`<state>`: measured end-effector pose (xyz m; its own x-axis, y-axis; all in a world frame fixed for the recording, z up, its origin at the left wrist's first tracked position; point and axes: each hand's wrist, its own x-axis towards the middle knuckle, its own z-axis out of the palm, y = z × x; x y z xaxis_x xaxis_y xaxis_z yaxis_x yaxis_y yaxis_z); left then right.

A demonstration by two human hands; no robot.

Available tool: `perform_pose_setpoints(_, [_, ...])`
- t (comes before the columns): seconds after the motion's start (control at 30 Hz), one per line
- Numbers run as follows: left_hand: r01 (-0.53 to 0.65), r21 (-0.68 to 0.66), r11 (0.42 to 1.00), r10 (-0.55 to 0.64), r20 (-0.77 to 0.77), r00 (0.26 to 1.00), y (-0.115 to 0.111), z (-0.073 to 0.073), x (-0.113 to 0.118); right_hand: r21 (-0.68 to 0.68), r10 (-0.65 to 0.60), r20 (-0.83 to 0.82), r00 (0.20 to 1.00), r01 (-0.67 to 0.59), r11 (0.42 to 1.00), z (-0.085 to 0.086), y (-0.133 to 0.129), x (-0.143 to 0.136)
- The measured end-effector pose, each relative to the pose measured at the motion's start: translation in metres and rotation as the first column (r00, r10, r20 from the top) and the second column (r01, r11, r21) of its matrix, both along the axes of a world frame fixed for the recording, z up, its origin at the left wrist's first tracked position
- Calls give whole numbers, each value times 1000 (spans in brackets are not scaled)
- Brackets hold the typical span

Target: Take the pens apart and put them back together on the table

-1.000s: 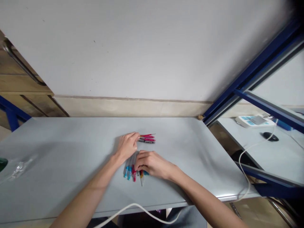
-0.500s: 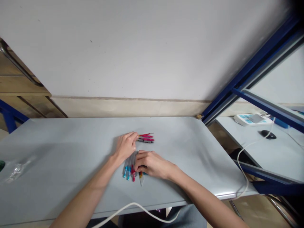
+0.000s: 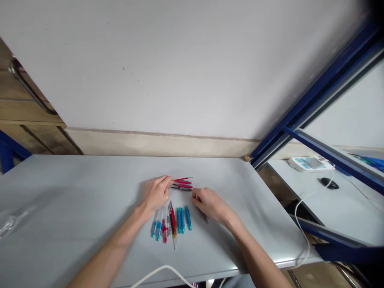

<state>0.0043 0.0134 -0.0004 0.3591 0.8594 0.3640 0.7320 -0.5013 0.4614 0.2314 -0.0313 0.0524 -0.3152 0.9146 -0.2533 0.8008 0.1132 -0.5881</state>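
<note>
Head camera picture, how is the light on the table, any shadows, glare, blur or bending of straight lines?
Head view: soft, even light, with no hard glare on the grey table; faint shadows beside the left hand and the right hand; the pens are small but fairly sharp; the blue frame slants steeply from wide-angle distortion; the top right corner is dark.

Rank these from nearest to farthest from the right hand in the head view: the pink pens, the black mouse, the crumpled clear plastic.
1. Pink pens, just left of the right hand, toward the wall.
2. Black mouse, on the neighbouring desk to the right.
3. Crumpled clear plastic, at the table's far left edge.
</note>
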Motion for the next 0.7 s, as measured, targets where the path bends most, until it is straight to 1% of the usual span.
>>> perform_pose_setpoints(0.1, [2, 11, 1000, -2, 10, 1000, 1, -1, -1, 28, 14, 68, 998, -16, 999, 1, -4, -6])
perform_pose_setpoints(0.2, [11, 13, 1000, -11, 13, 1000, 0, 1, -1, 52, 18, 33, 999, -20, 998, 1, -2, -8])
perform_pose_setpoints(0.23, [11, 13, 1000, -11, 10, 1000, -1, 2, -1, 78, 4, -13, 1000, -3, 997, -1, 0, -7])
perform_pose_setpoints(0.27, [11, 13, 1000, -12, 9, 1000, -2, 3, 0, 109, -22, -93, 995, 32, 994, -3, 2, -7])
perform_pose_setpoints(0.3, [18, 14, 1000, -18, 12, 1000, -2, 4, 0, 128, -54, -209, 976, 82, 988, -6, 5, -8])
perform_pose_setpoints(0.33, [30, 14, 999, -30, 20, 999, -3, 4, 1, 124, -90, -352, 932, 142, 982, -11, 8, -9])
perform_pose_setpoints(0.37, [51, 15, 999, -51, 33, 998, -3, 4, 2, 84, -132, -508, 851, 201, 976, -16, 11, -11])
perform_pose_setpoints(0.4, [79, 17, 997, -80, 49, 996, -4, 4, 3, 4, -174, -648, 742, 232, 973, -21, 14, -14])
perform_pose_setpoints(0.43, [108, 19, 994, -109, 65, 992, -4, 3, 4, -83, -218, -760, 612, 241, 967, -26, 16, -18])
perform_pose_setpoints(0.47, [136, 22, 991, -137, 77, 988, -4, 2, 4, -153, -259, -835, 485, 247, 957, -31, 18, -21])
perform_pose_setpoints(0.5, [158, 26, 987, -159, 86, 983, -4, 1, 5, -207, -290, -878, 380, 245, 947, -35, 20, -25])
perform_pose_setpoints(0.53, [174, 31, 984, -176, 92, 980, -4, -1, 6, -243, -313, -901, 300, 247, 938, -38, 21, -27])
perform_pose_setpoints(0.57, [183, 37, 983, -185, 95, 978, -3, -2, 6, -263, -327, -911, 251, 258, 930, -39, 23, -28])
perform_pose_setpoints(0.6, [182, 44, 982, -186, 93, 978, -3, -3, 6, -269, -335, -916, 222, 279, 922, -39, 25, -28])
perform_pose_setpoints(0.7, [133, 50, 990, -136, 54, 989, -3, -3, 4, -218, -315, -933, 176, 422, 880, -31, 34, -23])
